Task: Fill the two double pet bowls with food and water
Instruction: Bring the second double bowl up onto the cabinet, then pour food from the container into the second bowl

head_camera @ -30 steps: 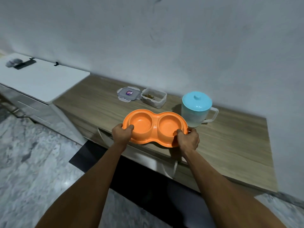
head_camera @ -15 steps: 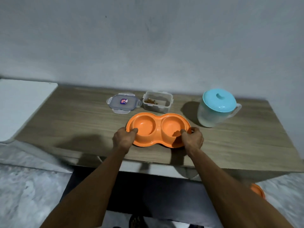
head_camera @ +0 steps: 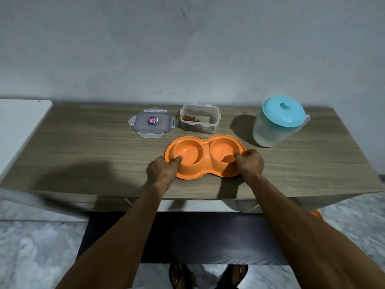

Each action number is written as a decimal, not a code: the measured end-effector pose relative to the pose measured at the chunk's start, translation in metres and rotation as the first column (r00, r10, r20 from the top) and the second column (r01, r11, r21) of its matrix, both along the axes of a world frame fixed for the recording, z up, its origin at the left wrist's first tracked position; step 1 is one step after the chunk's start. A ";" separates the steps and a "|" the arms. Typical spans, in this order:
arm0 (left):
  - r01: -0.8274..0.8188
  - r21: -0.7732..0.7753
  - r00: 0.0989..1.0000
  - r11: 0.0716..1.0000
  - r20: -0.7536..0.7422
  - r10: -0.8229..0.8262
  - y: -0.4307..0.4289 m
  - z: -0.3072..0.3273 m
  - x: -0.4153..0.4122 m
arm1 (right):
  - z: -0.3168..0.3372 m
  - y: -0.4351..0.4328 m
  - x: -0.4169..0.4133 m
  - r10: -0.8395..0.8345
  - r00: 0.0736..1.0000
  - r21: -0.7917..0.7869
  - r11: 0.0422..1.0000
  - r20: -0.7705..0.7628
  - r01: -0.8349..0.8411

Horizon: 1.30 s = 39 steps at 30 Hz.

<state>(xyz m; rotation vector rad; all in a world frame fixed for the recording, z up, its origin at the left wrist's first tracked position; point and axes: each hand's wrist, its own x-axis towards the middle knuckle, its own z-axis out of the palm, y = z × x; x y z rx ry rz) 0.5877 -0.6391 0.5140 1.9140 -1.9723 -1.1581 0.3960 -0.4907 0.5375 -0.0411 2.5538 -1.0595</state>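
Inspection ran from left to right across the wooden table (head_camera: pixel 83 147). Well to the left of and beyond the fingers, a clip-on lid (head_camera: pixel 153 124) lay flat, off its box. Just right of it stood the open food container (head_camera: pixel 199 120), holding only a thin layer of kibble.

The left hand (head_camera: pixel 161 170) gripped the left end of the orange double bowl (head_camera: pixel 205 156), thumb hooked over the rim into the left well, the remaining fingers curled under or beside the edge; whether they pressed the underside could not be told. The bowl sat on the table between the two hands, just nearer than the container. Both wells were seen dry and empty.

The right hand (head_camera: pixel 250 163) pinched the right end of the rim, thumb inside and fingers folded outside.

Beyond and to the right of those fingers stood the water jug (head_camera: pixel 278 122), its blue lid on, untouched.

At the far right, low by the floor, an orange edge (head_camera: pixel 317 214) showed, possibly the second bowl.

Assessment: placement only is complete. No food or water has been dispensed; both fillings for both bowls remain outstanding.
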 end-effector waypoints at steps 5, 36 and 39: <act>0.048 -0.044 0.999 0.998 -0.003 -0.048 0.006 0.014 0.000 | 0.016 -0.023 -0.012 0.076 0.979 0.132 0.990 -0.191 -0.051; 0.490 -0.283 0.865 0.825 0.275 -0.419 0.023 -0.001 0.008 | 0.083 -0.054 -0.004 0.432 0.880 -0.362 0.802 -0.199 -0.476; 0.488 -0.280 0.866 0.827 0.275 -0.418 0.022 -0.001 0.007 | 0.087 -0.043 0.009 0.464 0.822 -0.278 0.784 -0.330 -0.555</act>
